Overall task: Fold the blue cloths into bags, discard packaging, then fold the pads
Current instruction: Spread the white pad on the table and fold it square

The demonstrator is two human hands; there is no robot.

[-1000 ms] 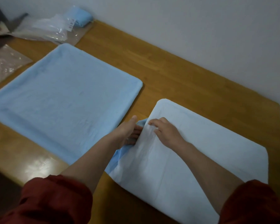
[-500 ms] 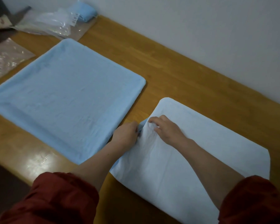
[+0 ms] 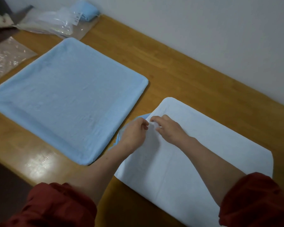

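The person leans over a wooden tabletop (image 3: 187,71) that runs along a pale wall (image 3: 203,22), both forearms bare below rolled-up red sleeves (image 3: 59,205).

The two hands meet at the near-left edge of a white pad (image 3: 203,169), which lies on the right part of the tabletop and reaches its front edge. The left hand (image 3: 134,133) comes in from the side with its fingers curled, thumb and fingertips pinching the border of the pad. The right hand (image 3: 169,130) rests on top of the pad, knuckles up, its fingers also curled and nipping the same stretch of border just beside the left hand's fingertips. Where they hold it the edge is lifted a little, and a strip of the pad's blue underside peeks out beside the left hand. The fingertips are somewhat blurred, so I cannot tell exactly how much material each one has.

To the left, just beside the white one, a blue pad (image 3: 69,99) lies spread out flat, its raised border showing all round.

At the far-left corner sits a crumpled clear plastic bag (image 3: 56,22) with a white label, and a folded blue cloth (image 3: 87,12) lies at its far end; whether the cloth is inside the bag or behind it I cannot tell. Another clear wrapper (image 3: 5,58) lies flat on the left side, beside the blue pad's far-left edge.
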